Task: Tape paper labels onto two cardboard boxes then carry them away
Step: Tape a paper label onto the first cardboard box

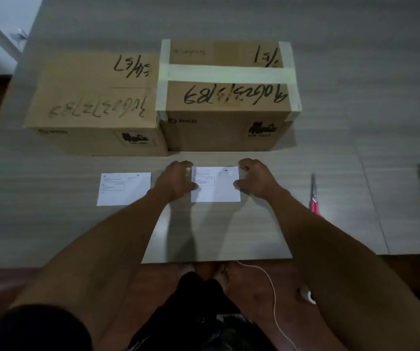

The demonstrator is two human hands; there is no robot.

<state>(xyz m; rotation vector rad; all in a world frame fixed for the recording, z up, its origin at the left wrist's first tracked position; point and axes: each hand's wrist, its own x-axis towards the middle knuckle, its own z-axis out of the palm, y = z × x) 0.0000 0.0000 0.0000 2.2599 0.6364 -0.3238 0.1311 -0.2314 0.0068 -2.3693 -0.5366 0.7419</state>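
My left hand (176, 179) and my right hand (255, 178) sit at the two side edges of the white printed paper label (216, 184), fingers curled down like claws, fingertips touching or nearly touching the sheet's edges; I cannot tell whether either hand has pinched it yet or whether it lies flat on the grey wood-grain floor tiles (216, 231) under my touch. The risk, as I judge it, is the thin sheet itself: flat on a smooth tile it gives little to catch, so my fingertips could slide it away, crease a corner or buckle it between the hands if I push inward together. Both my forearms reach straight forward from my seated body, wrists slightly raised, backs of the hands up. Just beyond this label stands the brown cardboard box with pale tape bands across its top (229, 97), and touching that box on its left is the plain brown cardboard box with black handwriting (95, 102). To the left of the label between my hands lies a second white paper label (124, 189), well apart from my fingers. To its right, past my right hand, lie red-handled scissors (314, 196); reaching carelessly that way could catch the blades.
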